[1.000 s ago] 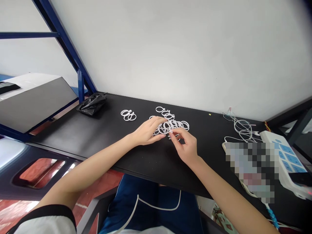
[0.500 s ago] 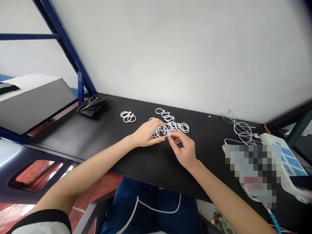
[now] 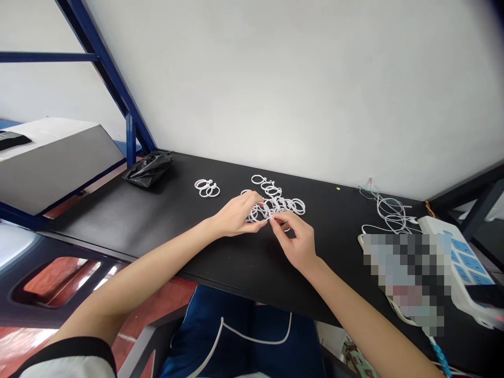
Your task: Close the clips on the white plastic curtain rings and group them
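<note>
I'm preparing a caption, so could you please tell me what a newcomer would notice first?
Probably the left hand and right hand, handling white rings midway along the black table. A crumpled black bag lies on the left, a white power strip on the right.

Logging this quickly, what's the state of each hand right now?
Left hand: curved around white rings; whether gripping, can't tell.
Right hand: closed, pinching a white ring.
</note>
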Action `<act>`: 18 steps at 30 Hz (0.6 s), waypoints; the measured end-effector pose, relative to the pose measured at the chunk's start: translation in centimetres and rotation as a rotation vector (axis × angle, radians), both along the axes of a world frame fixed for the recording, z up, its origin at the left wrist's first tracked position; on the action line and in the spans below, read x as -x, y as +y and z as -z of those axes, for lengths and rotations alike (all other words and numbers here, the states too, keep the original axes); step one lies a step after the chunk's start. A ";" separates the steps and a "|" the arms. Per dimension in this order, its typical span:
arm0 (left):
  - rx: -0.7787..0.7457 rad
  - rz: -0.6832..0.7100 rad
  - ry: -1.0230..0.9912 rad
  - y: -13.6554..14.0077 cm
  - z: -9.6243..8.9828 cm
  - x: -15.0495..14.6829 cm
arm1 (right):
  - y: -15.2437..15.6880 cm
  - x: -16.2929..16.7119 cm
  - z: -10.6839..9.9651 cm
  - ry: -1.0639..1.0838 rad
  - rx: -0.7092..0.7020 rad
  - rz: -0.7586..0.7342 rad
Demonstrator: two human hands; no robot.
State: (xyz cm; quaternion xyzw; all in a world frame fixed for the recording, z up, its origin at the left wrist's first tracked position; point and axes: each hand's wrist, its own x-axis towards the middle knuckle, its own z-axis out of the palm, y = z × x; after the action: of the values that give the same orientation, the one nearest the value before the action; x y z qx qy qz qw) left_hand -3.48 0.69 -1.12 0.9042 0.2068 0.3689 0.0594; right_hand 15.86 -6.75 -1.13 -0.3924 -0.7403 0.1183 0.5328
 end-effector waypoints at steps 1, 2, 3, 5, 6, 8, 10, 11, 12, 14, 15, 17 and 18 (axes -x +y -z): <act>0.002 0.000 0.000 0.0 0.0 0.0 | 0.0 0.0 0.0 -0.002 -0.001 -0.002; 0.001 0.001 -0.002 0.0 0.0 0.0 | 0.0 0.0 0.0 -0.003 -0.002 -0.005; -0.002 0.003 -0.007 0.0 0.0 0.0 | 0.0 0.0 -0.1 -0.003 -0.006 -0.007; -0.017 0.005 -0.020 0.0 -0.1 0.0 | 0.0 -0.1 -0.1 -0.003 -0.017 -0.007; -0.028 0.006 -0.026 0.0 -0.1 0.0 | 0.0 0.0 -0.1 -0.003 -0.024 -0.005; -0.047 0.007 -0.035 0.0 -0.1 0.0 | 0.0 0.0 -0.2 -0.004 -0.040 0.004; -0.056 0.005 -0.038 0.0 -0.2 0.0 | 0.0 0.0 -0.3 -0.003 -0.054 0.013; -0.057 0.003 -0.038 0.0 -0.2 0.0 | 0.0 0.0 -0.3 -0.003 -0.062 0.016; -0.058 0.002 -0.038 -0.1 -0.2 0.0 | 0.0 0.0 -0.3 -0.004 -0.070 0.018; -0.062 0.001 -0.036 -0.1 -0.2 0.0 | 0.0 0.0 -0.3 -0.001 -0.095 0.018; -0.064 0.001 -0.035 -0.1 -0.1 0.0 | 0.0 0.0 -0.3 0.002 -0.110 0.016; -0.057 -0.001 -0.029 -0.2 -0.1 0.0 | 0.0 0.0 -0.2 0.009 -0.135 0.016; -0.045 -0.005 -0.021 -0.2 -0.1 0.0 | 0.0 -0.1 -0.2 0.010 -0.144 0.016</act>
State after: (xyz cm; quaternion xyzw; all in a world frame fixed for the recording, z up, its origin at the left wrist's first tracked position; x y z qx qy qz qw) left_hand -3.46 0.52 -0.99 0.9008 0.2002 0.3832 0.0403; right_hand 15.93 -6.74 -0.89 -0.3585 -0.7410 0.0625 0.5644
